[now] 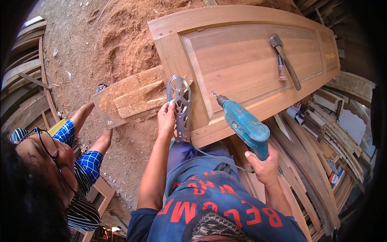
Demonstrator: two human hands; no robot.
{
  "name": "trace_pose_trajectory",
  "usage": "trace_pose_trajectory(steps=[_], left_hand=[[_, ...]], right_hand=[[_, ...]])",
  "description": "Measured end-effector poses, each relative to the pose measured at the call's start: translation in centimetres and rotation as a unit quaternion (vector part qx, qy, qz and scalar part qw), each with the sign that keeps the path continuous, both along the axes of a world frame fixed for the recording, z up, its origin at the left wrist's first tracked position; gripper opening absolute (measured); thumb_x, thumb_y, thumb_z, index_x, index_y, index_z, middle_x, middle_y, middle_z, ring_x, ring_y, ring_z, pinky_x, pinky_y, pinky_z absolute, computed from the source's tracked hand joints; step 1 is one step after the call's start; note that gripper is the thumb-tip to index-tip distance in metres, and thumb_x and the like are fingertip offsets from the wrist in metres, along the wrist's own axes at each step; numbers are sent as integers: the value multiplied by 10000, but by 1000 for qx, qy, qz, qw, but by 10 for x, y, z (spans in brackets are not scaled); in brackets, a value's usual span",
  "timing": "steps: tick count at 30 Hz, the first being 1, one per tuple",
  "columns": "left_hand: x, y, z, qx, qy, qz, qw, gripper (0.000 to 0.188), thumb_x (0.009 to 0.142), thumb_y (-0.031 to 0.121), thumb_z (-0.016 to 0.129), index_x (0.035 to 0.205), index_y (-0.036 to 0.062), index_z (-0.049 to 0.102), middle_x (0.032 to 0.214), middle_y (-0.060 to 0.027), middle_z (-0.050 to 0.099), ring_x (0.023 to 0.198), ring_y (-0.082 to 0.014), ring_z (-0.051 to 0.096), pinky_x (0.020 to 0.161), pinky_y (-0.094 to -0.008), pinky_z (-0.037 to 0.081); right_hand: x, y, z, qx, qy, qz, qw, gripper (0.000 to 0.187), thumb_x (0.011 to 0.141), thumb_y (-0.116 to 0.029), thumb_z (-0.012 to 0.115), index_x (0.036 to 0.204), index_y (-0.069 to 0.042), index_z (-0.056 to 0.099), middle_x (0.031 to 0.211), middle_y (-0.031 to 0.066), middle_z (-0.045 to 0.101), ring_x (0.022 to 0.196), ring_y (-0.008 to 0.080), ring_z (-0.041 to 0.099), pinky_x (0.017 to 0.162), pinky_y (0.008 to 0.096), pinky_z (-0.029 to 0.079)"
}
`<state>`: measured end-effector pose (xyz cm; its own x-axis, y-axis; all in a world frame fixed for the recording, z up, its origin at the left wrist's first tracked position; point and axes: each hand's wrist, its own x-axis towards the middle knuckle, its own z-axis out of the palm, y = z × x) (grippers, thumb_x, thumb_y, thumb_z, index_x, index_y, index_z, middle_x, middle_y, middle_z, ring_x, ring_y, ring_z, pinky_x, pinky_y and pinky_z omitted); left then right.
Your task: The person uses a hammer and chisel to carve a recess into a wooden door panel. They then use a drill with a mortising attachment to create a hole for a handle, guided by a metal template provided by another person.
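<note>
My left hand point(166, 117) is closed on a silver metal plate point(184, 105) with many cut-out openings. The plate stands along the near-left end of a panelled wooden door point(238, 52); whether it touches the wood, I cannot tell. In my right hand point(264, 163) is a blue power drill point(246, 126), its bit point(214, 94) pointing to the upper left over the door's near edge. A cord runs from the drill's grip across my lap. On the door panel lie a hammer point(285, 60) with a wooden handle and a chisel point(281, 69) partly under it.
Another person point(86, 161) sits close on my left. A board point(133, 97) with wood pieces on it lies left of the door. Reddish sawdust point(129, 32) covers the ground beyond. Stacked planks point(298, 161) fill the right side, and more timber point(28, 72) is at far left.
</note>
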<state>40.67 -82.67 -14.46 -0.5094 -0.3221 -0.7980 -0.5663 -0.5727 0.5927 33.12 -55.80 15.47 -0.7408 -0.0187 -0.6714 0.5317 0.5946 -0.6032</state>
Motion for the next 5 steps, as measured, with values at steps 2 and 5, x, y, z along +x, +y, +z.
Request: trace_pose_trajectory(steps=[2, 5], left_hand=[[-6, -9, 9, -43, -22, -50, 998, 318, 1138, 359, 673, 1197, 55, 743, 953, -7, 744, 810, -77, 649, 712, -277, 517], [-6, -20, -4, -56, -22, -93, 994, 355, 1119, 356, 708, 1243, 24, 733, 1005, -27, 764, 867, -98, 680, 776, -306, 575]], right_hand=[[0, 0, -2, -5, 4, 1, 1000, 173, 954, -101, 807, 1059, -13, 702, 855, -15, 667, 693, 68, 608, 606, 266, 522], [-2, 2, -2, -4, 3, 7, 1000, 185, 955, -103, 811, 1079, -13, 707, 863, -11, 675, 699, 71, 613, 617, 268, 532]])
